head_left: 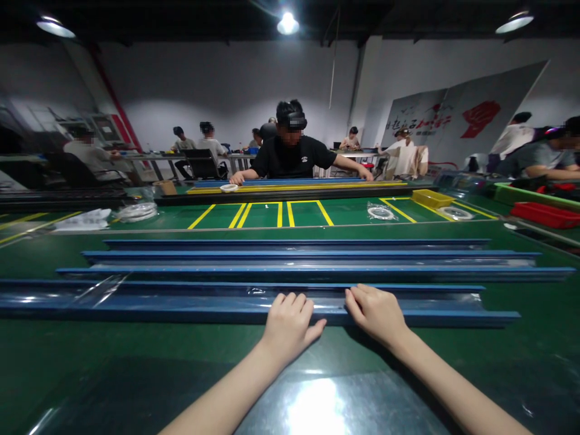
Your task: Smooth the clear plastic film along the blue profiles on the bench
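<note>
One near blue channel (pixel 199 303) is stretched across the lower half of the frame, its front edge covered near the centre by the half-curled left hand (pixel 289 323) and right hand (pixel 378 312) (whether it is gripped or merely touched cannot be told). Just behind, the green table (pixel 49 347) is crossed by more blue channels (pixel 235 262). At upper right, a yellow tray (pixel 432 199) and a red tray (pixel 546 215) are seen.

Ahead of me: pale wall (pixel 217 90), dark office chair (pixel 200 163) before it | above me: dark ceiling (pixel 181 21), three lit lamps (pixel 287 24) | my left: slanting red strip (pixel 121 118) | my right: grey panel (pixel 453 103), red fist print (pixel 480 119) | before me: green worktop (pixel 181 344)
</note>
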